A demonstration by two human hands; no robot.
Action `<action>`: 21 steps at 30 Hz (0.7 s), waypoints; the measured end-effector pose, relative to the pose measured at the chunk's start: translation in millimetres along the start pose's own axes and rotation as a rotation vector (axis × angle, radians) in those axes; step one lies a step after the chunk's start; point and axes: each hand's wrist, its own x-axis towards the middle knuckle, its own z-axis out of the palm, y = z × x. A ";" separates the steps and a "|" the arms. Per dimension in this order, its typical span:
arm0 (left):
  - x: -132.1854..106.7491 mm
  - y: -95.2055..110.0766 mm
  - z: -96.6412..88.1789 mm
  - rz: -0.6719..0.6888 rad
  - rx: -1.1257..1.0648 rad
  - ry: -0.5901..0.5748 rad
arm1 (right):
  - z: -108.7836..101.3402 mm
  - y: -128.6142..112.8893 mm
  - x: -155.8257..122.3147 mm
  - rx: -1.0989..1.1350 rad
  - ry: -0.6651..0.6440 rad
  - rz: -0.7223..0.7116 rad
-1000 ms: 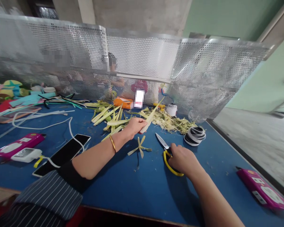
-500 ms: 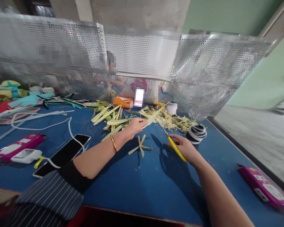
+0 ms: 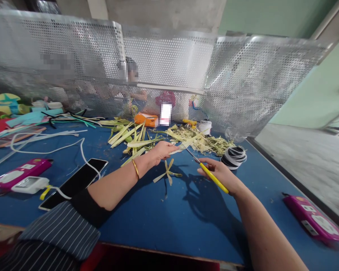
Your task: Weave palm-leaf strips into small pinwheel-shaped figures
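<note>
My left hand point(image 3: 164, 150) pinches a pale leaf strip, which looks like corn husk point(image 3: 188, 143), above the blue table. In my right hand point(image 3: 219, 172) is a pair of scissors with yellow handles point(image 3: 213, 177). Their blades point up and left and reach the strip, near my left fingertips. Below my left hand a small star-shaped piece made of leaf strips point(image 3: 167, 172) lies on the table. Beyond it is a heap of shredded husk point(image 3: 205, 141), with longer green-yellow husk leaves point(image 3: 127, 135) to its left.
A black-and-white spool point(image 3: 234, 157) stands right of my right hand. A dark phone point(image 3: 76, 182), white cable and purple packet point(image 3: 22, 173) lie left; another purple packet point(image 3: 313, 218) lies right. A perforated metal screen point(image 3: 169, 60) closes off the back, with a person behind it.
My right hand has brought the scissors up so the blades meet the strip. The strip in my left hand has tipped lower and flatter.
</note>
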 end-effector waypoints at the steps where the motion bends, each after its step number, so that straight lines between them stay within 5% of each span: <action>1: -0.1 -0.4 0.1 -0.006 -0.005 -0.014 | 0.0 -0.1 0.4 0.004 0.010 0.005; 9: 1.9 -4.7 -1.8 0.050 -0.013 -0.176 | 0.7 1.9 2.8 0.019 0.121 0.045; 15: -1.4 0.6 -2.2 0.044 -0.054 -0.102 | 0.2 8.9 6.2 -0.018 0.124 0.017; 21: 2.7 -0.2 -5.0 0.023 -0.080 -0.198 | -2.3 7.6 8.1 0.011 0.242 -0.008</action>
